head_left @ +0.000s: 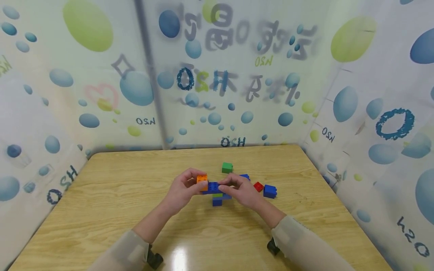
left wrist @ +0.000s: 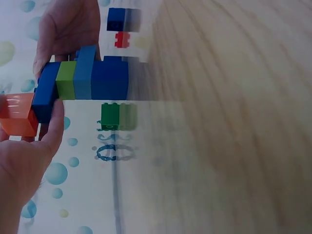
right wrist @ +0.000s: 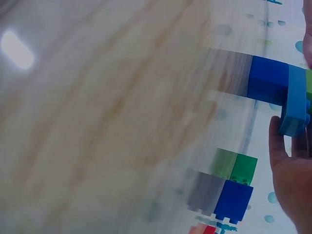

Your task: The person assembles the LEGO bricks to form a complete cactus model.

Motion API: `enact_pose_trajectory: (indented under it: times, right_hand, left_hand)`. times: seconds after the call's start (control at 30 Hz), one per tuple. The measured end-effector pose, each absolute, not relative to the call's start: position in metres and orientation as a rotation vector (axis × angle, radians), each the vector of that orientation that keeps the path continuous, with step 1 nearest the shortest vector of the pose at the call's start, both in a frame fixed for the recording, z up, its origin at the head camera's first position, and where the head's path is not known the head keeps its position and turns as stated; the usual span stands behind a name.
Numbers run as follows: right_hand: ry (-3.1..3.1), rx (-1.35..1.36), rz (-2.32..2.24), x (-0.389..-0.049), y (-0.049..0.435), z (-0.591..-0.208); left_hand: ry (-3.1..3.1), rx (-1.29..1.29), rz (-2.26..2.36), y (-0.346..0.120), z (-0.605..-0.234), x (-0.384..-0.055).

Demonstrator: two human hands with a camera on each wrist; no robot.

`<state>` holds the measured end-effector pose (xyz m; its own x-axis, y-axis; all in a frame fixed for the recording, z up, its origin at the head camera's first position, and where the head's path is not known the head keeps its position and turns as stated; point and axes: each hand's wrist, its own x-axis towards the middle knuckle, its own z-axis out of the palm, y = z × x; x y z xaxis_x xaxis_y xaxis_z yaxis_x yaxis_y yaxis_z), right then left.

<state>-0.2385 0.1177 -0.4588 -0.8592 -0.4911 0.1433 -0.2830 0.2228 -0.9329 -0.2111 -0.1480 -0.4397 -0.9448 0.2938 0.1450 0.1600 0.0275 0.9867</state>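
A stack of toy building bricks stands on the table under both hands. At its foot is a blue brick, then a lighter blue long brick, a lime green brick and a dark blue long brick across the top. My left hand grips an orange brick between thumb and fingers, at the left end of the dark blue brick. With thumb and forefinger, my right hand pinches the right end of that dark blue brick; its other fingers are partly hidden.
Beyond the stack a green brick lies on the wooden table. To the right are a red brick and a blue brick. Another blue brick shows partly behind the right hand. A patterned curtain hangs around the table.
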Motion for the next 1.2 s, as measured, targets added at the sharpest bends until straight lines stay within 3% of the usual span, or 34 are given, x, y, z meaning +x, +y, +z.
enact_pose_trajectory:
  times: [1.2]
  right_hand:
    - [2.315, -0.739, -1.598, -0.247, 0.119, -0.450]
  left_hand:
    - [2.200, 0.391, 2.043, -0.149, -0.438, -0.216]
